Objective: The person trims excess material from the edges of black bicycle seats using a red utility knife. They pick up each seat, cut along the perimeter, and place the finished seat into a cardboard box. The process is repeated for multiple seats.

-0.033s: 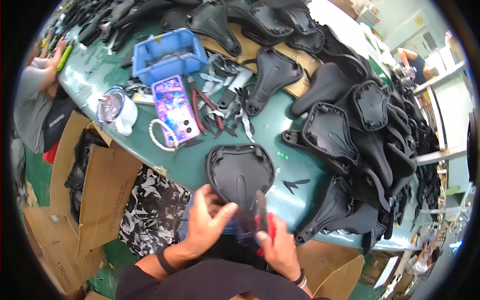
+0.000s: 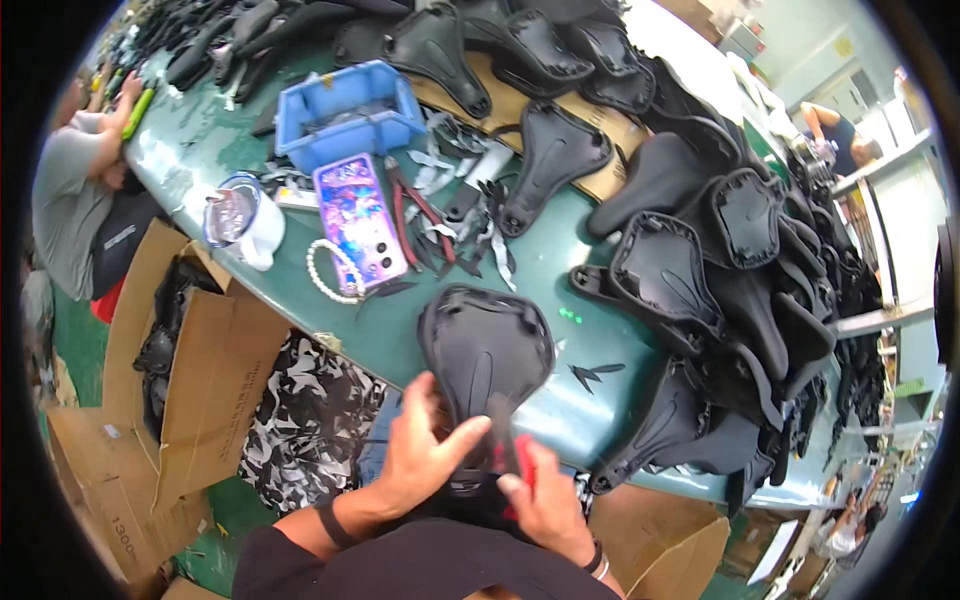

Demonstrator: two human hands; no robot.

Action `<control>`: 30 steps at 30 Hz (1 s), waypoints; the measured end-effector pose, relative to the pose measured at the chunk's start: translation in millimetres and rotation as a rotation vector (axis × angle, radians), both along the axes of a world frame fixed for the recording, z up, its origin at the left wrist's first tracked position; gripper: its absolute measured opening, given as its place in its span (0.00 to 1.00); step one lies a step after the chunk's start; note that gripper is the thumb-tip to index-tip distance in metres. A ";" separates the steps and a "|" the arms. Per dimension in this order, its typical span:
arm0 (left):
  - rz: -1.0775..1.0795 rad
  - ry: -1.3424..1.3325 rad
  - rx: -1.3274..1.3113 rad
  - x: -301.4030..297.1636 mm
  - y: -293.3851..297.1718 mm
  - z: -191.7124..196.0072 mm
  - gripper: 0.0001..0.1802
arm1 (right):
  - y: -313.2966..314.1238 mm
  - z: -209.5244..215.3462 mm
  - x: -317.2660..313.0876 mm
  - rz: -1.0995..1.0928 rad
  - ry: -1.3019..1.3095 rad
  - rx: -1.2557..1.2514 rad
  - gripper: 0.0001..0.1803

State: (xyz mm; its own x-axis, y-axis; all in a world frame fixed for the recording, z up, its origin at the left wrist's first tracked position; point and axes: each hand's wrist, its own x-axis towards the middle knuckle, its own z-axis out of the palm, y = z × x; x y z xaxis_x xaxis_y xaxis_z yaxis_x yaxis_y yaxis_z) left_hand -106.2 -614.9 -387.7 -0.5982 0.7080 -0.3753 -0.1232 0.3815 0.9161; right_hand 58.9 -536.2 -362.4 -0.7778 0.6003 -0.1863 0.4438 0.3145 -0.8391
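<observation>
A black bicycle saddle (image 2: 487, 345) is held underside up over the table's near edge, its broad end pointing away from me. My left hand (image 2: 425, 445) grips its narrow end from the left, thumb on top. In my right hand (image 2: 548, 500) is a red-handled hand tool (image 2: 522, 462) with a dark, blurred head, which lies over the right side of the saddle's narrow end. Whether the head touches the saddle, I cannot tell. Thin black scraps (image 2: 594, 375) lie on the table right of the saddle.
Many black saddles (image 2: 660, 265) are heaped at the right and far side. Left of centre are a blue bin (image 2: 345, 145), a purple phone (image 2: 358, 222), red-handled pliers (image 2: 412, 210) and a mug (image 2: 245, 222). Cardboard boxes (image 2: 215, 385) stand below left. Another person (image 2: 75, 190) sits at far left.
The saddle has tilted a little in my left hand. My right hand and its tool have shifted slightly left, closer to the saddle's narrow end. The view has moved slightly.
</observation>
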 end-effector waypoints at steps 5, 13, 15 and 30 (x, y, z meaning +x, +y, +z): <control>-0.014 -0.457 0.064 -27.6 -44.6 -7.9 0.25 | 3.1 1.6 5.0 -0.263 0.276 -0.221 0.22; 1.234 0.077 0.534 -123.7 -146.4 3.3 0.18 | 15.1 -6.7 19.6 -0.510 0.451 -0.062 0.19; 0.984 0.174 0.417 -114.8 -124.4 -3.5 0.14 | 16.3 -11.6 28.5 -0.563 0.452 -0.045 0.20; -0.811 0.571 0.078 132.8 116.2 6.9 0.54 | 48.9 -23.5 122.8 -1.081 0.455 0.083 0.20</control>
